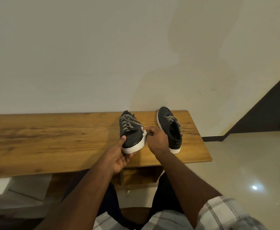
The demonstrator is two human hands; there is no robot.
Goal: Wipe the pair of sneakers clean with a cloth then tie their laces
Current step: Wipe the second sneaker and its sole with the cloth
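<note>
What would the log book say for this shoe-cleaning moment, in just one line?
step: wiping | left hand: holds black white-soled sneaker | right hand: pinches small white cloth against it | other black sneaker: on wooden bench

A single wide-angle head-worn view looks forward and down from close above the person's own forearms, facing a pale plaster wall (102,55), with the long brown wooden tabletop (53,138) spread beneath the fingers (150,130).

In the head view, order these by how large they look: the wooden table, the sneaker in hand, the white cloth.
1. wooden table
2. held sneaker; nearness to the camera may enlarge it
3. white cloth, mostly hidden by the right hand
</note>
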